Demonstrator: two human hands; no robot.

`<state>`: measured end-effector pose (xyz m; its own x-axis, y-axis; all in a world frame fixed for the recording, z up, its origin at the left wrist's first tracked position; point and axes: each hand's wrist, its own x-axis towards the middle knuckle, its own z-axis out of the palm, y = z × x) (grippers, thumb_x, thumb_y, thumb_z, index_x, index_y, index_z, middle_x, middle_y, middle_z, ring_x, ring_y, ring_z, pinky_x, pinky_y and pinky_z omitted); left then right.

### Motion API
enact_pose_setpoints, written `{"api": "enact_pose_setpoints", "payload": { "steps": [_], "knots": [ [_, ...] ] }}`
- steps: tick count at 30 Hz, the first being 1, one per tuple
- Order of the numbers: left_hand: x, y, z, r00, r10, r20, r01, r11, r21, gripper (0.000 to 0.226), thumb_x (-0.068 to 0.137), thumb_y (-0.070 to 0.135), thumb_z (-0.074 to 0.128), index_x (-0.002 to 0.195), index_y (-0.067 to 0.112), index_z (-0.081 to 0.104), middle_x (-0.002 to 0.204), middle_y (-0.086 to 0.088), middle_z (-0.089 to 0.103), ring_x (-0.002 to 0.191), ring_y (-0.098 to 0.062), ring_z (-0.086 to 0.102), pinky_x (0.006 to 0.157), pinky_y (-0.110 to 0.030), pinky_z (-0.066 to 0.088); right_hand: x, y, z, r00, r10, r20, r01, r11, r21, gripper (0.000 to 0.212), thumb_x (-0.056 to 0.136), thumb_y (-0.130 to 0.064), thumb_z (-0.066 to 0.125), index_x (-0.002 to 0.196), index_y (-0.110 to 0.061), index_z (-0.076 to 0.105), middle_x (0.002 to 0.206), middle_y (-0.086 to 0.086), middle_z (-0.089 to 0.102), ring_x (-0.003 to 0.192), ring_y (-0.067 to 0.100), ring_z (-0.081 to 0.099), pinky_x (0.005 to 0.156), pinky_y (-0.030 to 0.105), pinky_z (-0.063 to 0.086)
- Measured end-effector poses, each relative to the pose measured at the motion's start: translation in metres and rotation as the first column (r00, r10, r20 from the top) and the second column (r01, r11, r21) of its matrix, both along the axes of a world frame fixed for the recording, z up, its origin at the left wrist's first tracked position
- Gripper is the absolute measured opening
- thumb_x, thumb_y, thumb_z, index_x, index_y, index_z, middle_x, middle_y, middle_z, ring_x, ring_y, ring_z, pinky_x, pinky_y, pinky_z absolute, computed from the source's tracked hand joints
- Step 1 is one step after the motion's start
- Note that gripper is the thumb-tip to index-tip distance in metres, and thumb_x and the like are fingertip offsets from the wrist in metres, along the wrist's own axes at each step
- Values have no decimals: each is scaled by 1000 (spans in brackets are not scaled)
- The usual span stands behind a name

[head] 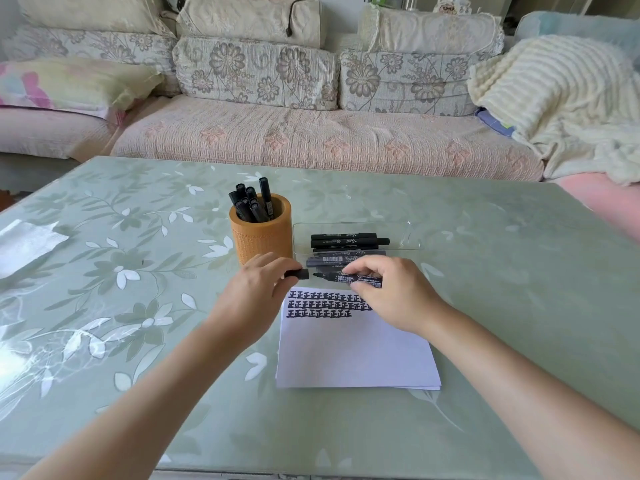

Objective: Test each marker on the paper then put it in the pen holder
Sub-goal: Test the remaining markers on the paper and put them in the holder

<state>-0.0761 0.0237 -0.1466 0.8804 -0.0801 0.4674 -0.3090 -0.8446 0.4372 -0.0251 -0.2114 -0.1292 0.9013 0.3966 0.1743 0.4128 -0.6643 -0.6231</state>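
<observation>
Black cap (300, 274) pinched, left hand (258, 289) fingers curled | right hand (394, 294) fingers grip uncapped marker (335, 277) | tip facing cap

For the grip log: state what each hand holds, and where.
The left hand pinches the marker cap by one end; the right hand grips the uncapped marker around its barrel.

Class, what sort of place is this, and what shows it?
Probably a home living room: a sofa with floral cushions, a cream blanket draped at its end, and a table under a leaf-patterned cover.
</observation>
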Motion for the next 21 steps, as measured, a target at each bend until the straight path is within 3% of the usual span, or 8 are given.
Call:
{"api": "enact_pose_setpoints", "payload": {
  "steps": [5,12,14,17,21],
  "knots": [
    [-1,-2,1,1000,-21,1,21,1000,22,16,95,19,58,108,19,67,92,8,60,83,-12,53,73,-24,43,0,1,0,1000,0,21,0,1000,21,20,87,-22,69,102,-35,72,96,-22,69,96,-3,62,88,19,47],
    [-3,-5,4,997,-73,-16,74,996,50,16,94,21,58,107,22,67,91,11,59,85,-8,53,72,-18,42,-2,5,-3,999,32,4,-32,999,-11,19,88,-24,67,104,-34,70,102,-23,70,101,2,63,92,27,49],
    [-4,-7,3,993,-115,-33,117,990,73,15,95,21,57,106,23,67,88,12,58,85,-8,51,71,-16,40,-4,6,-4,998,64,6,-64,998,1,19,87,-23,67,102,-34,70,100,-21,70,95,-1,62,87,23,49],
    [-4,-7,4,985,-158,-69,163,984,70,13,96,21,57,105,23,65,91,11,62,86,-10,53,73,-25,44,-7,8,-4,992,125,20,-125,992,12,22,83,-17,72,101,-28,69,95,-21,66,87,-10,57,77,10,41],
    [-4,-5,6,975,-179,-132,184,983,25,14,95,23,57,105,25,67,89,11,63,84,-5,52,72,-15,39,-8,11,-9,978,142,153,-141,990,-19,19,81,-19,75,97,-27,69,96,-20,67,94,-2,59,84,21,47]
  ]
}}
